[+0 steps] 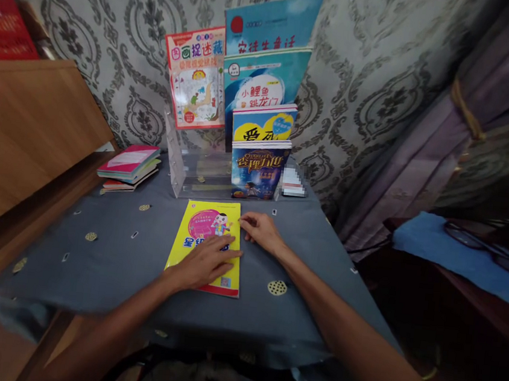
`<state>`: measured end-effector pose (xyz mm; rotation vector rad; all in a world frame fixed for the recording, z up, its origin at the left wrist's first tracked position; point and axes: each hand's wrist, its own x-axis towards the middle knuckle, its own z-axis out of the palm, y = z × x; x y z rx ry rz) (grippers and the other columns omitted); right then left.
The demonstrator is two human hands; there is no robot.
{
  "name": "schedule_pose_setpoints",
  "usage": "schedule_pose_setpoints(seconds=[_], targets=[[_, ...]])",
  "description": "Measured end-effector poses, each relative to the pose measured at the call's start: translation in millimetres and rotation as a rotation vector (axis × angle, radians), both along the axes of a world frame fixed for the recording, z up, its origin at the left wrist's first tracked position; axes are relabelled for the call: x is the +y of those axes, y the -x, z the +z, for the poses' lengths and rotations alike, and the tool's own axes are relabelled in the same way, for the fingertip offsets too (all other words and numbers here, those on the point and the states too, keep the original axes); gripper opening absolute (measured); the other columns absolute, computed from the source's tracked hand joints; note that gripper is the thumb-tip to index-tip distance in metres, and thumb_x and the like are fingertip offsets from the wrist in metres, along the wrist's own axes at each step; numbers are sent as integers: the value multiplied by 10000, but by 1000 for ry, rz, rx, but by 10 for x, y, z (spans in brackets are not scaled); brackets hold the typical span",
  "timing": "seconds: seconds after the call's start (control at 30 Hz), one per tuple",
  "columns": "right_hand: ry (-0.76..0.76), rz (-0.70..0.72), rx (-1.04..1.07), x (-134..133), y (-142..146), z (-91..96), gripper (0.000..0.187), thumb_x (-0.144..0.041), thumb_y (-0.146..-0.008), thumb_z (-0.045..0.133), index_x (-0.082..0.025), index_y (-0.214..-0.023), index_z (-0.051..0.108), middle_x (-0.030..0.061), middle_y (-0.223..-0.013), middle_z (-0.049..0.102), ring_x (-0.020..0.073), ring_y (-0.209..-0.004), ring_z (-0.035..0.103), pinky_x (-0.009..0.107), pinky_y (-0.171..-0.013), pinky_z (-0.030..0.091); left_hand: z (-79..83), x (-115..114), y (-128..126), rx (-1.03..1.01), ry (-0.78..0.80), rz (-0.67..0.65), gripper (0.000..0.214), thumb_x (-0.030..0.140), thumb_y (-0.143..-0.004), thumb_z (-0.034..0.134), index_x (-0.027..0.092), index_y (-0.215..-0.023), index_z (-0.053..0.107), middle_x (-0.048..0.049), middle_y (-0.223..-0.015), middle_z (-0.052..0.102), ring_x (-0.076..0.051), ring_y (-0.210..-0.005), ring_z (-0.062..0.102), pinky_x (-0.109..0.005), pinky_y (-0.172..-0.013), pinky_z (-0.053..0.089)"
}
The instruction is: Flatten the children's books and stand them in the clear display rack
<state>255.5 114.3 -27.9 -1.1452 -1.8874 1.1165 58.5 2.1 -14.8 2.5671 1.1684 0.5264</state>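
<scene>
Both hands are at the book: left hand flat on it, right hand pinched narrow at its right edge, whether on paper I cannot tell. Even palm pressure should stop it sliding on the table.

The grey tablecloth is moderately lit, while the right side below the curtain is sunk in shadow. Glare is caught on the red-bordered book. The outer edges are stretched and blurred, and a patch beside the dark-blue book is pixelated.
</scene>
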Motion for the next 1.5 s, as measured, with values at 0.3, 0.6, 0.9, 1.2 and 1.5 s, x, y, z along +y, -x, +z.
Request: schedule_pose_setpoints(seconds=[0.3, 0.6, 0.9, 1.2, 1.5], targets=[[-511, -5, -409, -228, 145, 44, 229, -253, -946, 523, -183, -1012, 730, 115, -1121, 729, 249, -1069, 647, 359, -923, 500, -66, 613, 540, -99, -34, 210, 389, 365, -982, 491, 225, -1324, 611, -117, -1420, 595, -264, -1337, 527, -476, -1161, 359], [-496, 119, -566, -193, 225, -28, 440, -386, -996, 476, -213, -1389, 568, 135, -1502, 520, 276, -1425, 435, 548, -1178, 282, -300, 844, 837, -119, -109, 351, 393, 361, -985, 451, 195, -1288, 640, -130, -1388, 617, -258, -1315, 540, -474, -1148, 370], [-444, -24, -650, -84, 259, -75, 455, -368, -1002, 450, -169, -1398, 553, 142, -1503, 519, 276, -1428, 429, 504, -1165, 306, -296, 831, 826, -110, -93, 343, 384, 323, -987, 448, 195, -1295, 636, -123, -1397, 613, -254, -1335, 522, -458, -1154, 361], [-447, -7, -648, -86, 260, -106, 463, -378, -1002, 423, -199, -1411, 546, 132, -1524, 495, 279, -1434, 418, 521, -1170, 293, -354, 858, 848, -111, -103, 352, 388, 337, -982, 463, 196, -1301, 633, -121, -1406, 605, -252, -1343, 512, -454, -1158, 347], [-461, 163, -678, -657, 56, -51, 544, -472, -979, 468, -191, -1440, 524, 155, -1550, 452, 311, -1455, 384, 550, -1195, 269, -354, 852, 830, -102, -119, 354, 377, 290, -991, 443, 178, -1294, 638, -124, -1389, 616, -249, -1336, 514, -447, -1149, 351]])
